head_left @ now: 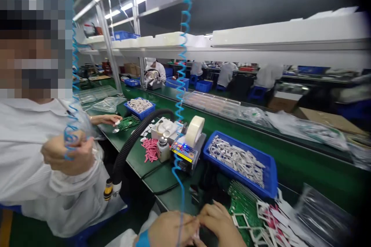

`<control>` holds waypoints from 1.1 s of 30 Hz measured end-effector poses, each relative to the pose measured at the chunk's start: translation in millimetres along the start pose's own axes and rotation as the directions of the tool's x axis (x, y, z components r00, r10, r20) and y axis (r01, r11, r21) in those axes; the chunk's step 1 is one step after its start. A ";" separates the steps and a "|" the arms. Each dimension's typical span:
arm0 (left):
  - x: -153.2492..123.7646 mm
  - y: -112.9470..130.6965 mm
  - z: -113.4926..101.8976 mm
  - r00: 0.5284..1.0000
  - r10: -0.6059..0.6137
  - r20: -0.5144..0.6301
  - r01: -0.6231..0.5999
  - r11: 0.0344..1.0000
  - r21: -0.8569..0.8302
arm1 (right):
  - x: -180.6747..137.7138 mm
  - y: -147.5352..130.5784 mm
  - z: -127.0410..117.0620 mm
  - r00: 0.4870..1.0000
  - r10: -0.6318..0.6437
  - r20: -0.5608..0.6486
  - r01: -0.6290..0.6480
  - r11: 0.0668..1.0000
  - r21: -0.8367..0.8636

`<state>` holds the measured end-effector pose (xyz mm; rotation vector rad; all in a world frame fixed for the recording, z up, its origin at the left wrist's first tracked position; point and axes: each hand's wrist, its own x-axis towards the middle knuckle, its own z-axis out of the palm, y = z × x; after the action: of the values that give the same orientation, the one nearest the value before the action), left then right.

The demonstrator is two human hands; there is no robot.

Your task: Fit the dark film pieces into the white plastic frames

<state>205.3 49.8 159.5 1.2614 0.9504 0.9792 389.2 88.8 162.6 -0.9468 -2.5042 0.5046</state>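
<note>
At the bottom edge, my left hand (172,227), a blue band at its wrist, is closed with its fingertips against my right hand (218,220). The right one is closed too, fingers bent inward. A small pinkish bit shows between them, but what they hold is mostly hidden. Just right of my hands are green circuit boards (245,204) with white plastic frames (256,235) lying over them. Beyond these, a blue bin (271,177) holds many small white plastic parts (236,158).
A tape dispenser (188,152) stands ahead, beside a small bottle (164,149) and pink pieces (150,149). A black flexible hose (127,150) arches over the bench edge. Blue coiled tubing (182,61) hangs down. A co-worker (31,154) sits at left, holding a board.
</note>
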 end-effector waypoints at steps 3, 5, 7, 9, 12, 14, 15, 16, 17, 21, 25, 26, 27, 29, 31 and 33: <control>-16.5 -13.2 -17.0 0.994 -0.071 -0.077 0.063 0.993 -0.096 | 22.2 -15.8 6.3 0.969 0.241 0.055 -0.244 0.889 0.388; -31.6 -37.5 -34.4 0.949 -0.239 -0.203 0.171 0.937 -0.304 | 39.0 -12.9 16.5 0.894 0.424 0.145 -0.388 0.573 0.722; -49.9 -68.8 -56.5 0.829 -0.455 -0.325 0.236 0.812 -0.533 | 55.3 -1.6 29.0 0.771 0.584 0.252 -0.441 0.204 0.874; -69.3 -97.6 -82.6 0.725 -0.551 -0.413 0.208 0.746 -0.632 | 69.2 11.2 41.6 0.646 0.699 0.307 -0.430 0.002 0.903; -91.9 -120.8 -120.8 0.493 -0.613 -0.618 -0.018 0.703 -0.711 | 84.0 20.6 58.0 0.514 0.789 0.338 -0.355 -0.163 0.920; -98.4 -122.5 -137.2 0.448 -0.614 -0.650 -0.099 0.689 -0.718 | 91.3 18.8 66.0 0.453 0.823 0.343 -0.280 -0.235 0.931; -99.0 -120.9 -141.6 0.453 -0.616 -0.645 -0.114 0.677 -0.727 | 94.7 16.6 69.0 0.427 0.838 0.340 -0.244 -0.255 0.935; -97.9 -118.5 -143.7 0.468 -0.619 -0.631 -0.116 0.664 -0.738 | 98.0 13.9 71.2 0.404 0.852 0.334 -0.213 -0.268 0.940; -95.6 -115.8 -144.4 0.483 -0.624 -0.615 -0.120 0.648 -0.752 | 101.3 11.4 72.8 0.382 0.864 0.329 -0.185 -0.277 0.943; -81.4 -109.2 -144.2 0.492 -0.622 -0.609 -0.201 0.599 -0.775 | 111.5 5.9 74.7 0.316 0.896 0.313 -0.111 -0.292 0.950; -71.9 -112.9 -130.2 0.518 -0.619 -0.591 -0.219 0.572 -0.791 | 116.9 8.6 74.8 0.273 0.914 0.300 -0.090 -0.286 0.954; -70.0 -114.9 -120.7 0.537 -0.632 -0.559 -0.186 0.558 -0.809 | 118.0 9.9 75.0 0.267 0.917 0.298 -0.092 -0.283 0.955; -67.6 -116.7 -108.9 0.555 -0.655 -0.512 -0.135 0.537 -0.833 | 119.0 11.0 75.0 0.263 0.918 0.297 -0.097 -0.281 0.955; -60.3 -117.0 -82.7 0.582 -0.705 -0.406 -0.028 0.481 -0.876 | 119.5 11.5 74.1 0.269 0.916 0.298 -0.114 -0.277 0.954; -49.0 -109.5 -59.4 0.631 -0.717 -0.297 0.041 0.413 -0.910 | 115.9 8.0 70.5 0.305 0.907 0.290 -0.130 -0.262 0.956; -34.5 -92.6 -43.7 0.717 -0.650 -0.254 0.015 0.379 -0.925 | 105.6 -0.7 62.4 0.372 0.889 0.266 -0.140 -0.229 0.963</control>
<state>158.8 25.5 65.2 -0.2381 0.8908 1.2774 285.8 149.3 136.3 -1.2900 -0.3679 1.5822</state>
